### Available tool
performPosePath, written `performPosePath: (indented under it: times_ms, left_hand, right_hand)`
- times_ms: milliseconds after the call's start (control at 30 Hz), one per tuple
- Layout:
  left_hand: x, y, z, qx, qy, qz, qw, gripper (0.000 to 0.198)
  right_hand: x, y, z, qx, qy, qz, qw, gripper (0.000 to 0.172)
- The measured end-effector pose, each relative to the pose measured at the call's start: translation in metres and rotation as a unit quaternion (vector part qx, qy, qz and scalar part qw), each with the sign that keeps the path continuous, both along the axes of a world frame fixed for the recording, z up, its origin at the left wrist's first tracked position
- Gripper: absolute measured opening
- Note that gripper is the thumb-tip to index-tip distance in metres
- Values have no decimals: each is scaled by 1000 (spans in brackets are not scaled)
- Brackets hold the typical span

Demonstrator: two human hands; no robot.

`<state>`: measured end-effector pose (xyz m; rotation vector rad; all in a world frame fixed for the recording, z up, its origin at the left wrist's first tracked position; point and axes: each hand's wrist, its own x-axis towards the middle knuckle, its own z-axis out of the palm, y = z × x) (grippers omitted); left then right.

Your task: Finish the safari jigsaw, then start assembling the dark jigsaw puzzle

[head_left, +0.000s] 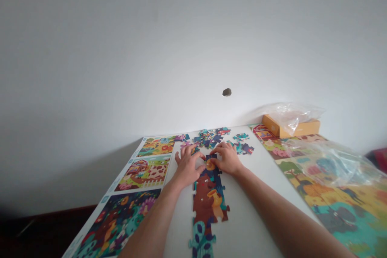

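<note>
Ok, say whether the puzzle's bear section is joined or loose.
Joined: the bear section lies as one strip, its picture running on unbroken. Far end, between left hand and right hand: cannot tell if fully seated.

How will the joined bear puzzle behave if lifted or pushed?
The joined puzzle would probably sag or come apart if lifted; its tabbed edges suggest simple interlocking. It looks thin, so likely light. Lying flat, it should slide rather than roll.

On the bench (244, 217), a puzzle (207, 205) lies centrally, its far end between left hand (188, 165) and right hand (227, 159). Behind: loose pieces (208, 143), near the wall (181, 48). Left: a sheet (148, 172). Right: pictures (320, 199), a box (302, 130) on their far end.
</note>
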<state>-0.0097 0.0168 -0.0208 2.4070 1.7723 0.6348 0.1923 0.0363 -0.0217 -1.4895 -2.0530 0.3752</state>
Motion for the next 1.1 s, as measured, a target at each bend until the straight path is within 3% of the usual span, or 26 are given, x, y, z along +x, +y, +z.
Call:
performPosePath:
  times_ms: [667, 900, 1100]
  left_hand:
    - [-1, 1, -1, 6, 0, -1, 1000, 25]
    - [0, -3, 2, 65, -15, -97, 993, 29]
    - [-1, -2, 2, 66, -6, -81, 994, 27]
  right_hand:
    - [-1, 3, -3, -4, -29, 1, 1000, 22]
    - [-1, 3, -4, 1, -32, -1, 999, 22]
    - [-1, 1, -3, -3, -37, 0, 999, 22]
